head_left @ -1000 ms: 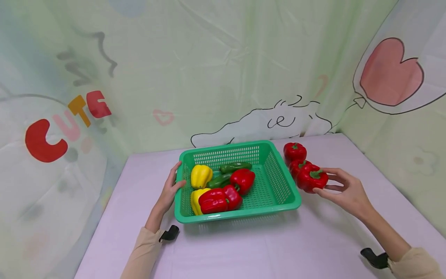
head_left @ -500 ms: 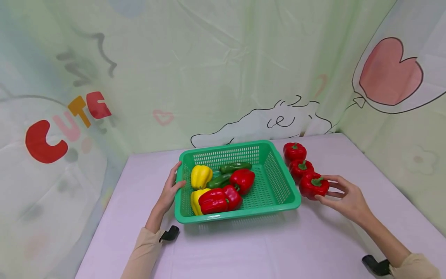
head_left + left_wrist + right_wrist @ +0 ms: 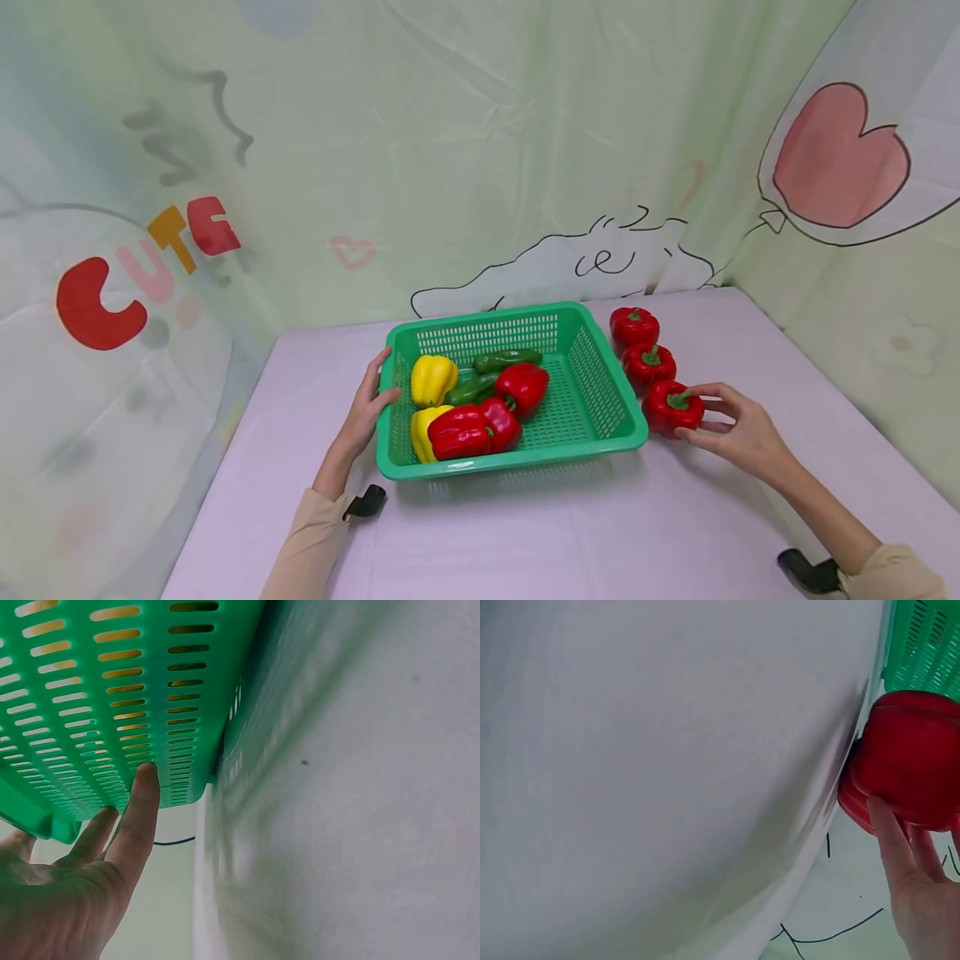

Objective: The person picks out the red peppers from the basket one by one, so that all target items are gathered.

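In the head view, a green plastic basket [image 3: 517, 460] stands on the table with red and yellow bell peppers and green cucumber-like vegetables inside. My left hand [image 3: 367, 408] holds its left side, thumb over the rim; the left wrist view shows fingertips [image 3: 147, 776] against the slotted outer wall. To the right of the basket, my right hand [image 3: 746, 425] grips a red bell pepper [image 3: 663, 412] between thumb and fingers, its green stem upward. Behind that pepper, a second red bell pepper [image 3: 645, 367] and a third red bell pepper [image 3: 632, 327] form a row along the basket's right side.
In the basket lie a yellow bell pepper [image 3: 432, 380], a cucumber-like vegetable [image 3: 506, 360] and a red bell pepper [image 3: 522, 387], among others. A pale cloth covers the table [image 3: 510, 542]. A printed curtain [image 3: 450, 167] stands behind and at both sides.
My right hand has brought the red bell pepper toward the front, lower in view, uncovering more of the second pepper behind it. The left hand and basket have stayed in place.
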Tool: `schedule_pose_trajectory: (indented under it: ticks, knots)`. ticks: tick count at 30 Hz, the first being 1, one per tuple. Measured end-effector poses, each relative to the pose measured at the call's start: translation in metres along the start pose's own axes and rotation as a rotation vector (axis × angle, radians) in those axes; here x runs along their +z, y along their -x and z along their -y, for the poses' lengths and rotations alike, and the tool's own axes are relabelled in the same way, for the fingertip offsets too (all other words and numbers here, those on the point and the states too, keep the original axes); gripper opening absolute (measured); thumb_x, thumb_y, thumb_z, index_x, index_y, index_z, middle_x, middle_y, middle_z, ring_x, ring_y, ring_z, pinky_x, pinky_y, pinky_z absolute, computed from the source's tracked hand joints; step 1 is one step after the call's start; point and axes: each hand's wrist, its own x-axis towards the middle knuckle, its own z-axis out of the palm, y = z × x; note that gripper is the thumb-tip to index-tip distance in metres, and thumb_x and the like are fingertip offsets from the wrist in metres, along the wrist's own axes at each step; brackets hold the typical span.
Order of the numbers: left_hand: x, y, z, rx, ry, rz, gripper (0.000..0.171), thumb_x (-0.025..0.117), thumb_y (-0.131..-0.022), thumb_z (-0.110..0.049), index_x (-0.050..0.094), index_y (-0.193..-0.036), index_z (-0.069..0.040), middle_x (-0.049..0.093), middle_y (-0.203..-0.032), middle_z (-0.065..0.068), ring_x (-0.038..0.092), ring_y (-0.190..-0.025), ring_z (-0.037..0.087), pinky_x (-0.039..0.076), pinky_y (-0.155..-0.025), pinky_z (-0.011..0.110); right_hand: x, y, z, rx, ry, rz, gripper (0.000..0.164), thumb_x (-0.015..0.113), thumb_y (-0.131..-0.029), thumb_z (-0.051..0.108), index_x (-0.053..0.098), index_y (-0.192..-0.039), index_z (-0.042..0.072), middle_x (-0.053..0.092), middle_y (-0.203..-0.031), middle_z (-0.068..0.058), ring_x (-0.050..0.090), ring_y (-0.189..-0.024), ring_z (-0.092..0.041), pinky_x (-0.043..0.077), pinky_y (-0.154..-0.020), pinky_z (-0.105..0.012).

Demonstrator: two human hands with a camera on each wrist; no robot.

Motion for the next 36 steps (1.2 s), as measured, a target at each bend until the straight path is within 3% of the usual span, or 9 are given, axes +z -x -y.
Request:
schedule_pose_trajectory:
  ticks: [4, 7, 14, 23, 28, 32, 36]
  knots:
    - [0.0, 0.001, 0.0, -0.006, -0.002, 0.003, 0.069, 0.05, -0.098, -0.015, 0.017, -0.159, -0.022, 0.032, -0.154, 0.022, 0.044, -0.129, 0.041, 0.045, -0.098, 0.046, 0.0, 0.0, -0.001, 0.027, 0.028, 0.034, 0.055, 0.083, -0.076, 0.003, 0.056, -0.123, -0.002, 0.055, -0.12, -0.022, 0.062, -0.091, -0.001, 0.054, -0.066, -0.017]
    - [0.001, 0.002, 0.0, -0.006, -0.004, 0.004, 0.069, 0.05, -0.098, -0.016, 0.016, -0.159, -0.021, 0.032, -0.153, 0.023, 0.045, -0.128, 0.041, 0.046, -0.097, 0.044, 0.0, 0.0, -0.002, 0.026, 0.033, 0.041, 0.053, 0.083, -0.076, 0.004, 0.056, -0.122, -0.002, 0.056, -0.119, -0.024, 0.067, -0.089, -0.012, 0.055, -0.065, -0.019]
    - [0.0, 0.002, 0.001, -0.009, -0.005, -0.006, 0.069, 0.051, -0.098, -0.017, 0.017, -0.158, -0.022, 0.032, -0.155, 0.021, 0.044, -0.129, 0.04, 0.044, -0.098, 0.047, -0.002, -0.001, -0.004, 0.002, 0.011, 0.05, 0.051, 0.082, -0.077, 0.004, 0.056, -0.122, -0.001, 0.055, -0.117, -0.007, 0.052, -0.093, 0.013, 0.055, -0.066, -0.02]
    - [0.0, 0.002, 0.0, -0.01, -0.006, -0.004, 0.068, 0.05, -0.099, -0.016, 0.017, -0.158, -0.021, 0.032, -0.154, 0.023, 0.046, -0.127, 0.041, 0.047, -0.095, 0.042, -0.008, -0.004, -0.003, 0.026, 0.007, 0.084, 0.049, 0.077, -0.083, 0.005, 0.055, -0.126, -0.003, 0.054, -0.123, -0.026, 0.052, -0.096, 0.013, 0.053, -0.07, -0.016]
    - [0.0, 0.001, -0.001, -0.014, -0.002, -0.003, 0.069, 0.051, -0.098, -0.017, 0.018, -0.158, -0.024, 0.035, -0.152, 0.023, 0.047, -0.125, 0.041, 0.047, -0.095, 0.044, -0.013, -0.007, 0.001, 0.039, 0.047, 0.098, 0.049, 0.076, -0.085, 0.011, 0.055, -0.127, -0.003, 0.057, -0.122, -0.025, 0.058, -0.094, 0.005, 0.053, -0.07, -0.017]
    - [-0.001, 0.001, -0.001, -0.019, -0.009, 0.003, 0.07, 0.051, -0.098, -0.017, 0.017, -0.158, -0.023, 0.034, -0.152, 0.023, 0.047, -0.125, 0.041, 0.046, -0.096, 0.044, -0.02, -0.013, 0.006, 0.028, 0.104, 0.085, 0.049, 0.075, -0.086, 0.014, 0.056, -0.128, -0.002, 0.058, -0.123, -0.025, 0.063, -0.095, -0.012, 0.051, -0.071, -0.014]
    - [0.0, 0.001, -0.001, -0.017, -0.011, 0.001, 0.069, 0.05, -0.098, -0.018, 0.017, -0.158, -0.023, 0.032, -0.153, 0.022, 0.046, -0.126, 0.042, 0.045, -0.098, 0.046, -0.026, -0.022, 0.015, 0.008, 0.137, 0.072, 0.048, 0.074, -0.087, 0.015, 0.056, -0.128, -0.001, 0.058, -0.123, -0.024, 0.061, -0.096, -0.004, 0.048, -0.073, -0.01]
